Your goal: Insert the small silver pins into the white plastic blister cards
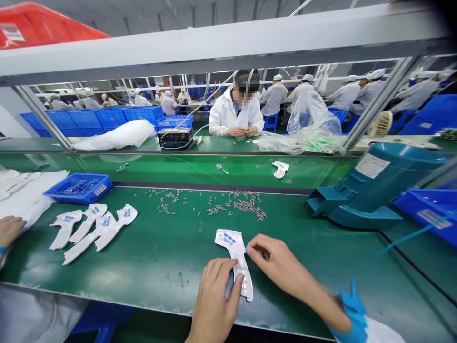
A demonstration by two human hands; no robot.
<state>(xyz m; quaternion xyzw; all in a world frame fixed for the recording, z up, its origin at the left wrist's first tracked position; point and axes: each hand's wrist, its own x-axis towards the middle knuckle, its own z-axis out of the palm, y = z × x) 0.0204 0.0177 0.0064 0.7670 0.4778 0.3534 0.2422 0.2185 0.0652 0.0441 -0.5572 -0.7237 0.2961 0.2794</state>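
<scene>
A white pistol-shaped plastic shell point(233, 245) with small blue pieces in its upper part lies on the green table. My left hand point(216, 290) steadies its lower part, with the index finger and thumb on it. At the shell's right edge is my right hand point(274, 259), fingertips pinched together; whatever they hold is too small to make out. Beyond the shell, many small grey metal parts point(246, 205) lie scattered. To the left, several similar white shells point(116, 226) with blue pieces rest side by side.
A blue tray point(80, 188) of small blue parts stands at left, near another person's hand point(10, 231). A teal machine point(371, 186) and a blue bin point(428, 209) occupy the right. Across the green conveyor belt point(171, 166), which carries a white shell point(281, 169), sits a co-worker point(223, 114).
</scene>
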